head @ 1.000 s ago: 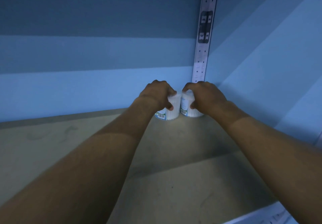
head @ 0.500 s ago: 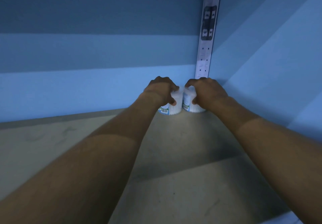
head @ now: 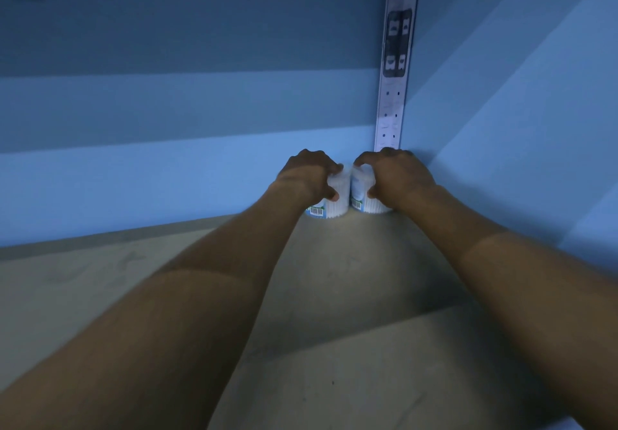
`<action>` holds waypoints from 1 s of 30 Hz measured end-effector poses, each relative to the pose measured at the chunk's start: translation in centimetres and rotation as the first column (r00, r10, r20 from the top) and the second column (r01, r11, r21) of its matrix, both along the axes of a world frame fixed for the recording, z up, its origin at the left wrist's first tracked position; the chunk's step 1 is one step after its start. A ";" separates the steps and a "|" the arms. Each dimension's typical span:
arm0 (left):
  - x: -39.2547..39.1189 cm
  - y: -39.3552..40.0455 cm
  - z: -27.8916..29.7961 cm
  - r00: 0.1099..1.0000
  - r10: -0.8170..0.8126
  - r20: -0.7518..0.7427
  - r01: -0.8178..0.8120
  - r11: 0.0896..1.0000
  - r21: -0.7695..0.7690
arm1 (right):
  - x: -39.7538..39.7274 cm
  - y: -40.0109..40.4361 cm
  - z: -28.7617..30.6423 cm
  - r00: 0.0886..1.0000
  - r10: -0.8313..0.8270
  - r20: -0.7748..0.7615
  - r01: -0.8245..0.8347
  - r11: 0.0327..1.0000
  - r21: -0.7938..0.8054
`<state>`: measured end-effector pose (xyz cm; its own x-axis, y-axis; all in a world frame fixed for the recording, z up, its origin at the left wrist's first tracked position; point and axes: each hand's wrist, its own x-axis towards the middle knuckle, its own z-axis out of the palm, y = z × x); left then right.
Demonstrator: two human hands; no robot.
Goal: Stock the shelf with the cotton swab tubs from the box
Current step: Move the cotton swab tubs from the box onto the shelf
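Fingers [head: 334,169] round both upright tubs [head: 336,207].

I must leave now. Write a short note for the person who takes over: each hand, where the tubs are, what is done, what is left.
Left hand: grips the left cotton swab tub from above.
Right hand: grips the right cotton swab tub from above.
Both tubs stand upright, side by side, on the shelf in its back right corner, below the perforated upright.
Done: two tubs placed.
Left: release them, fetch more; the box is out of view.
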<state>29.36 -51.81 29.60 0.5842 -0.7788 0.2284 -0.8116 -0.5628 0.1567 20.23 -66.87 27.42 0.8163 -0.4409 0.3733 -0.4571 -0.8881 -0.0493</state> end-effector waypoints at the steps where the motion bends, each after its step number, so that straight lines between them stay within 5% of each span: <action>1: 0.0 -0.1 0.0 1.000 -0.001 0.002 0.001 1.000 -0.004 | -0.2 0.0 0.0 1.000 -0.003 -0.001 0.003 1.000 0.001; 10: 0.0 0.3 -1.1 0.997 -0.067 -0.046 0.070 0.995 0.073 | -2.0 0.0 0.4 0.995 0.052 -0.089 -0.042 0.993 0.112; 20: -3.1 5.4 0.2 1.000 -0.018 -0.019 0.017 0.999 -0.035 | -7.0 5.0 2.1 0.992 0.122 -0.019 -0.115 0.966 0.231; 26: -8.8 13.4 1.9 0.999 -0.041 -0.008 0.042 0.998 0.052 | -11.1 11.2 3.7 0.989 0.140 -0.042 -0.121 0.947 0.299; 30: -15.3 26.3 -0.9 1.000 0.031 -0.006 -0.030 0.996 0.088 | -15.2 21.5 2.2 0.938 0.342 -0.049 -0.309 0.895 0.322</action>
